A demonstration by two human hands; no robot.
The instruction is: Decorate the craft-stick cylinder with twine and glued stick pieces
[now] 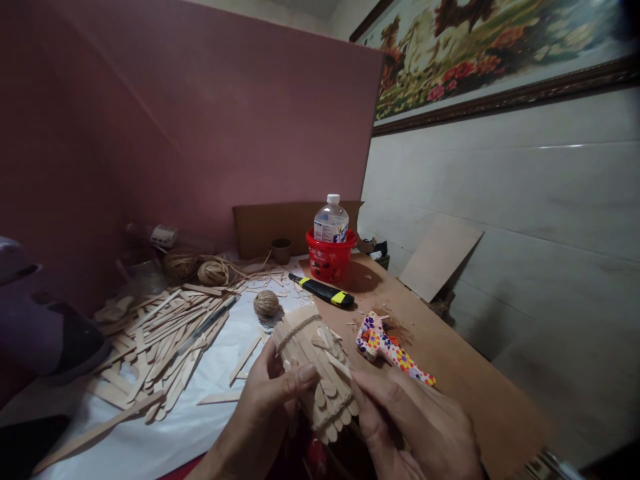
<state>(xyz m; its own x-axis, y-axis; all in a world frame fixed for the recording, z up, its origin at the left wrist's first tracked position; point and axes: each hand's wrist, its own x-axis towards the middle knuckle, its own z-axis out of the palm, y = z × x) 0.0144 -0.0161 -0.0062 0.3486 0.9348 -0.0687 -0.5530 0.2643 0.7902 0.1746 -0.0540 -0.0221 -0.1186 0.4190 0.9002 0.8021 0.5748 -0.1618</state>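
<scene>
Between my hands is a craft panel made of wooden craft sticks (295, 343), set side by side with rounded ends at the bottom. Twine runs across it near the top and the bottom, and short stick pieces are fixed on its face. My left hand (273, 393) is closed around its left side, thumb on the front. At its right side, my right hand (410, 413) pinches a short piece of craft stick (339, 365) against the face. A small ball of twine (267, 305) sits just behind the panel.
Many loose craft sticks (170, 347) cover the white sheet on the left. A black and yellow utility knife (323, 291) lies behind the panel, near a red bucket (330, 260) holding a plastic bottle (331, 220). A flower-patterned glue gun (393, 350) lies on the right.
</scene>
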